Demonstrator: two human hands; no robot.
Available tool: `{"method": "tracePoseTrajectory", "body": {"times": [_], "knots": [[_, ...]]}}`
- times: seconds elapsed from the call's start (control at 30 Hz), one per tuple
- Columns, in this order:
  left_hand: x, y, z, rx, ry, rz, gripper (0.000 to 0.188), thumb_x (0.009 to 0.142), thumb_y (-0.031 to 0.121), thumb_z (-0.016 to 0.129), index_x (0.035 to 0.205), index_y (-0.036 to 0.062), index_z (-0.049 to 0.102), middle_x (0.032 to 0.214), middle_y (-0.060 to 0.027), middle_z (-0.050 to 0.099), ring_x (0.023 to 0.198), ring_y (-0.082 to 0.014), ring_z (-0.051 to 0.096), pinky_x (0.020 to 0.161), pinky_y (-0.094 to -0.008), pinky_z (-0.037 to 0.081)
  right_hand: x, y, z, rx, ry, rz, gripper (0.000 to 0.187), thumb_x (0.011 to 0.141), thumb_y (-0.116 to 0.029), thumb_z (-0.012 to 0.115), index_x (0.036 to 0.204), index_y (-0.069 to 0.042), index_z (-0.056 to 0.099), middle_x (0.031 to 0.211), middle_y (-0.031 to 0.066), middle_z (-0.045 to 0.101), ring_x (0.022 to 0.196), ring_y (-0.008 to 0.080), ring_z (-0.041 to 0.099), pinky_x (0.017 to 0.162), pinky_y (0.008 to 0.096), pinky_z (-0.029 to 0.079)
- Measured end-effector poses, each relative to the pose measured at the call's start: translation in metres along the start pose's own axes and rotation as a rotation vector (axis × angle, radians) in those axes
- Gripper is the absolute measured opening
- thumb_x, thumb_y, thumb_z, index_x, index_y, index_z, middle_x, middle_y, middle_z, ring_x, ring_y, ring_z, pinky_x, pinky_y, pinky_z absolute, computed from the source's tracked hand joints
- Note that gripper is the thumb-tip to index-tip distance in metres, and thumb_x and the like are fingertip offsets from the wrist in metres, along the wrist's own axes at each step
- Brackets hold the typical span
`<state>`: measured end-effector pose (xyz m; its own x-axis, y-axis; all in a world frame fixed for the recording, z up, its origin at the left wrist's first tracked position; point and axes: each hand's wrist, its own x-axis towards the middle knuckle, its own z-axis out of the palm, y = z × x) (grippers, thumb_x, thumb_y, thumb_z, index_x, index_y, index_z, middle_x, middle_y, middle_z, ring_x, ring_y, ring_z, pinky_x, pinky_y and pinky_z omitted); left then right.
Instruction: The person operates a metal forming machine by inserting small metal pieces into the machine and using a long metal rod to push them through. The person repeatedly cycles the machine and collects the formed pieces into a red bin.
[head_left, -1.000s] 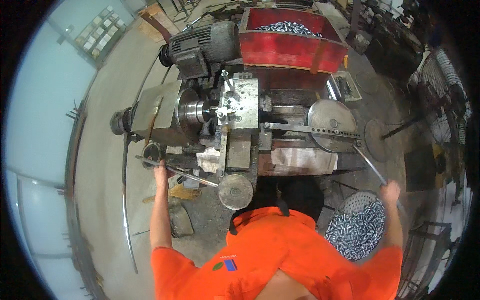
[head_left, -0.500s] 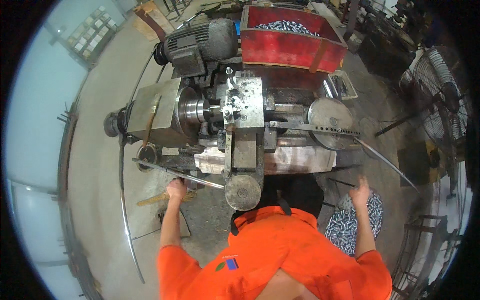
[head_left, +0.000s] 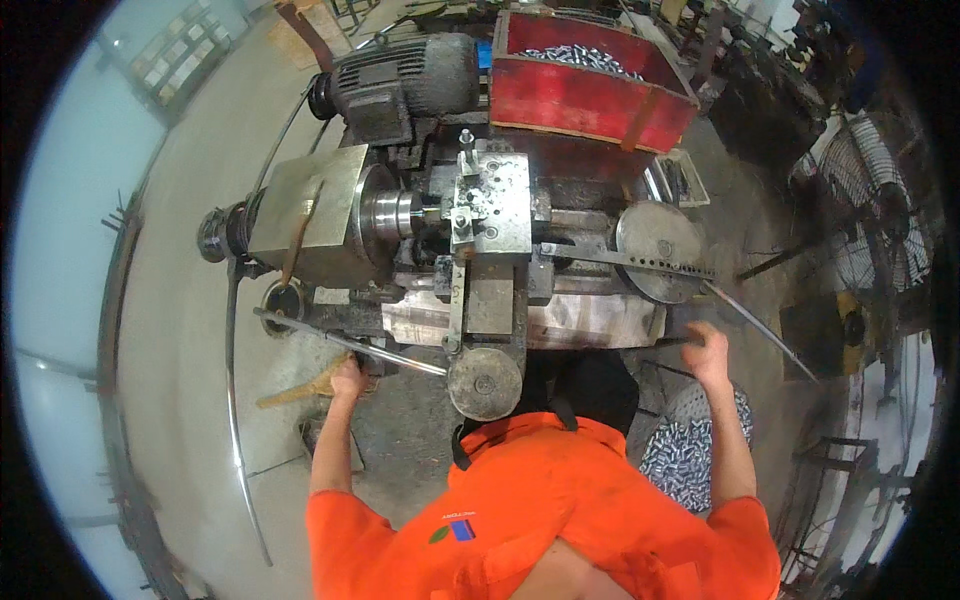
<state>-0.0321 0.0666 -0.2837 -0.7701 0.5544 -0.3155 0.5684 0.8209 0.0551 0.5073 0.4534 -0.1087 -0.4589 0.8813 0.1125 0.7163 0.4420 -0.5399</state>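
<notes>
My left hand (head_left: 347, 378) is closed below the slanted steel lever bar (head_left: 375, 350), apart from it; what it holds, if anything, is hidden. My right hand (head_left: 709, 352) is curled at the right of the machine, where a dark rod (head_left: 672, 342) meets its fingers; I cannot make out what is in them. Between my arms stands a lathe-like machine. Its round steel spindle nose (head_left: 393, 214) faces a block-shaped tool slide (head_left: 503, 205). A thin piece at the spindle nose is too small to name. A round disc (head_left: 485, 383) joins the lever bar.
A red bin (head_left: 590, 105) with many small metal pieces (head_left: 580, 58) stands behind the machine, beside a motor (head_left: 420, 85). Metal cylinders (head_left: 690, 465) lie heaped below my right forearm. A second disc (head_left: 660, 250) carries a long rod (head_left: 765, 332). A fan (head_left: 865, 195) stands at right.
My right hand has moved up and left to the dark rod, and its fingers have curled. My left hand stays beneath the lever bar. The view has shifted slightly.
</notes>
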Motion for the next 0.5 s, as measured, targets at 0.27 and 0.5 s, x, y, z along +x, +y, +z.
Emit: {"method": "tracePoseTrajectory", "body": {"times": [0.27, 0.5], "knots": [[-0.048, -0.021, -0.021, -0.337, -0.009, -0.107, 0.045, 0.079, 0.041, 0.062, 0.106, 0.0049, 0.056, 0.099, -0.0199, 0.063, 0.094, -0.0383, 0.059, 0.078, -0.0460, 0.048, 0.107, -0.217, 0.023, 0.244, -0.052, -0.674, 0.040, 0.057, -0.004, 0.054, 0.096, 0.000, 0.063, 0.096, 0.0155, 0.063, 0.089, 0.0297, 0.060, 0.081, 0.0329, 0.046], [-0.158, -0.075, -0.193, -0.287, 0.628, -0.306, 0.039, 0.083, 0.036, 0.057, 0.109, 0.0073, 0.058, 0.089, -0.0159, 0.065, 0.083, -0.0349, 0.062, 0.072, -0.0444, 0.049, 0.144, -0.356, 0.112, 0.054, -0.201, -1.063, 0.035, 0.055, -0.015, 0.062, 0.089, -0.007, 0.068, 0.105, 0.0159, 0.061, 0.097, 0.0354, 0.053, 0.087, 0.0404, 0.044]]}}
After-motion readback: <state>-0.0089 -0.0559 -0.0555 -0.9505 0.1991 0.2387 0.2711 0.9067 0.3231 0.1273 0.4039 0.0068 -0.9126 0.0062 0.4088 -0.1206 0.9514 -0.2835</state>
